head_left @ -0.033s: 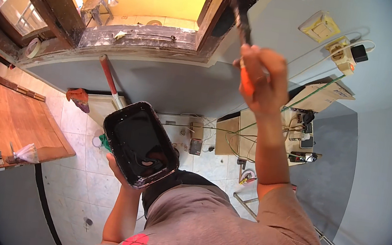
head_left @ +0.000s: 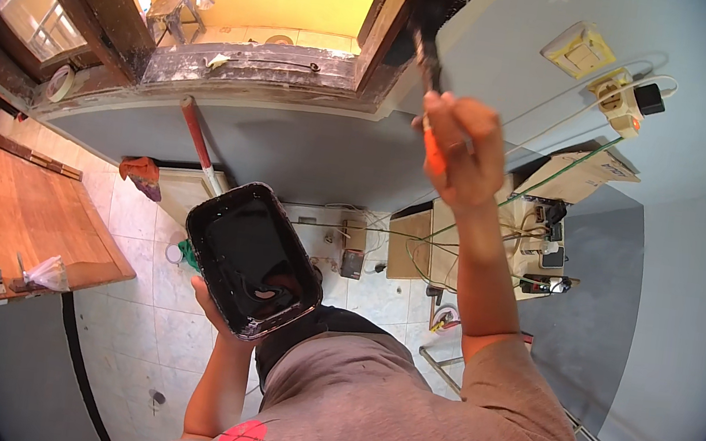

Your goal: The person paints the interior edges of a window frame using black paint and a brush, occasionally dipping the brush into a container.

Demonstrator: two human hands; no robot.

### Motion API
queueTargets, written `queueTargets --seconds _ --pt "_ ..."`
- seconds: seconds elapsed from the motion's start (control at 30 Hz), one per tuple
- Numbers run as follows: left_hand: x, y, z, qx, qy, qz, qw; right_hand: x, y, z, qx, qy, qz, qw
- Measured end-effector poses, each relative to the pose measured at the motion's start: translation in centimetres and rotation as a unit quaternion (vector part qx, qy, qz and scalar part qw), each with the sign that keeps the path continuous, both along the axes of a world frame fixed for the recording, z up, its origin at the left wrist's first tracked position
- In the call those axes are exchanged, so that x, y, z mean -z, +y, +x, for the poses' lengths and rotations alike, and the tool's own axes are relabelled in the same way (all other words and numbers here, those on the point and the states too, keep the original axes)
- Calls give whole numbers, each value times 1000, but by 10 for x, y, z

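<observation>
The right hand [head_left: 470, 160] curls round the orange handle [head_left: 434, 154] of the brush [head_left: 428, 63] at 1 o'clock, while the left hand [head_left: 218, 313], most fingers hidden, grips the tray [head_left: 306, 254] of black paint [head_left: 244, 246] at 8 o'clock.

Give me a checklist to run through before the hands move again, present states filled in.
1. Brush secure: ok; the right hand grips its orange handle.
2. Tray supported: ok; the left hand holds its near end.
3. Paint available: ok; a dark pool covers much of the tray's bottom.
4. Brush clear of the wall switch: ok; they are well apart.
5. Bristles touching the wall: cannot tell; they blend into the dark area beside the window frame.
6. Tray level: cannot tell from this overhead view.
</observation>
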State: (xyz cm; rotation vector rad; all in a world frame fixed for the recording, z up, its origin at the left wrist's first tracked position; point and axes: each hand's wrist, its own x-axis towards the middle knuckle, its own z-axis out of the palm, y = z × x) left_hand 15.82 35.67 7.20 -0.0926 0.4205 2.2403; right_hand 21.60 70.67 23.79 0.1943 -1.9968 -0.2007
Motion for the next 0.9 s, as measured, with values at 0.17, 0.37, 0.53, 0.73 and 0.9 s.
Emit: queueTargets --seconds 0.17,0.37,0.53,0.73,0.9 --pt "6 -12 -5 29 15 -4 999 54 -7 9 6 -59 -25 998" --pt "-4 -3 -9 20 27 25 999 16 2 -1 -36 -142 -58 987" --pt "5 -2 -8 18 24 38 999 -42 11 -4 -41 -3 -25 999" --pt "5 -1 -3 6 9 25 1000 -10 -4 -5 -18 23 24 999" --pt "5 -5 -5 21 21 28 999 58 -4 9 0 -102 -25 994"
